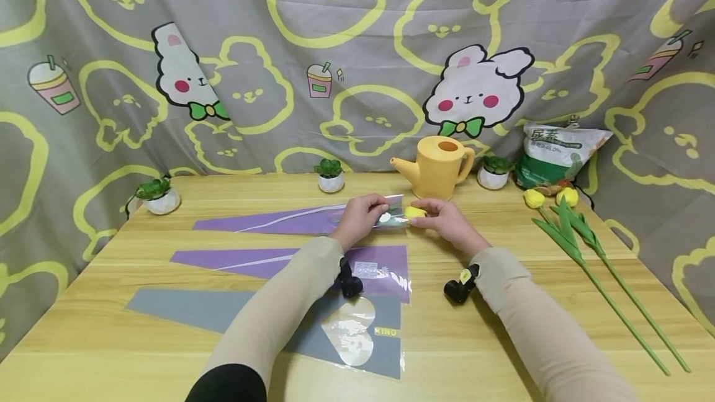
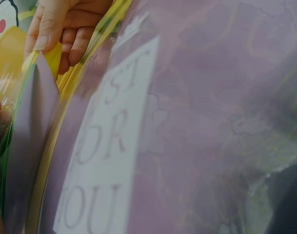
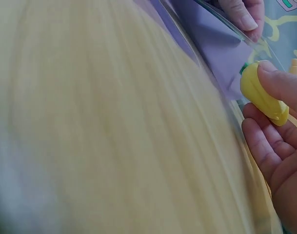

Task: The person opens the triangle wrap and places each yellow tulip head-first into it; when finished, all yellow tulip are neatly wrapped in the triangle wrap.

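My right hand (image 1: pixel 449 223) pinches the yellow head of an artificial tulip (image 3: pixel 258 92) between thumb and fingers. The bloom lies at the wide open end of a purple flower sleeve (image 1: pixel 279 220), the one farthest back, and its green stem runs inside the sleeve. With its fingers curled at that same end, my left hand (image 1: pixel 357 217) grips the clear edge of the sleeve. In the left wrist view a white printed label (image 2: pixel 107 141) shows large through purple film.
Nearer lie a second purple sleeve (image 1: pixel 234 258) and a grey one (image 1: pixel 190 306) with a heart window. Two yellow tulips (image 1: pixel 606 265) rest on the right. Behind stand a yellow watering can (image 1: pixel 436 169), small potted plants (image 1: pixel 331 182) and a green-white bag (image 1: pixel 550 157).
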A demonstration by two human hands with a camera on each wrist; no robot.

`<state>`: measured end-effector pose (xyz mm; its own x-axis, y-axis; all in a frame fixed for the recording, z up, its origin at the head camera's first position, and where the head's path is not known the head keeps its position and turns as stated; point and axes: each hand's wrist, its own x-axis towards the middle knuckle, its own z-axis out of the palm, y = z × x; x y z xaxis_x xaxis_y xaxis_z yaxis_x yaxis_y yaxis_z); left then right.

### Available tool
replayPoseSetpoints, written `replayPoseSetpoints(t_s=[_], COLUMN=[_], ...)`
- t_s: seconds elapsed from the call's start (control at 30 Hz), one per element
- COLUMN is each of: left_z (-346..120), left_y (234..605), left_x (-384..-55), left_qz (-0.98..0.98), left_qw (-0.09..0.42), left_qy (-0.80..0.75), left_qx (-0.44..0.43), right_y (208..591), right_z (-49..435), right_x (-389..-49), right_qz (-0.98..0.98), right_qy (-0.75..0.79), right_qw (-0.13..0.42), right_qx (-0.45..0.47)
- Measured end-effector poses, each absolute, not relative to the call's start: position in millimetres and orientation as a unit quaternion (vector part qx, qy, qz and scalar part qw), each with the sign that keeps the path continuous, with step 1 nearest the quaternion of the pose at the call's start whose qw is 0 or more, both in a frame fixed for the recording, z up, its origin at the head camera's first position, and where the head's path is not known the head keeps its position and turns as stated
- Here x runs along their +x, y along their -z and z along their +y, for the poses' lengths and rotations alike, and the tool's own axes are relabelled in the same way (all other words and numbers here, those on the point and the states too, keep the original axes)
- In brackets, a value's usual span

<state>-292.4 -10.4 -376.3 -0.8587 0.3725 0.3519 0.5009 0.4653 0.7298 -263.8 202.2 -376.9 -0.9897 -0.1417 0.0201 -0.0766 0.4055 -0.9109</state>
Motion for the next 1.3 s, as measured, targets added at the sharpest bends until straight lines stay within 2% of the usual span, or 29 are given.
replayPoseSetpoints(t_s=[0.37,0.63,0.9,1.3], left_z=[-10.4,-10.3,-10.5,-11.0], left_y=[378.9,376.8,376.5,377.2], left_x=[-293.9,-293.0,-292.6,-293.6], left_qz=[-0.855,-0.855,-0.856,-0.854], left_qw=[0.079,0.09,0.082,0.084], left_qy=[0.446,0.444,0.445,0.455], left_qx=[-0.251,-0.254,-0.249,-0.239], right_y=[384.4,381.4,381.9,383.9], right_z=[197.9,193.5,185.5,177.2], right_x=[-265.8,-265.3,-268.8,-277.1], right_qz=[0.796,0.743,0.784,0.798], right_qy=[0.601,0.662,0.616,0.601], right_qw=[0.042,0.082,0.034,0.018], right_qx=[-0.059,-0.055,-0.063,-0.039])
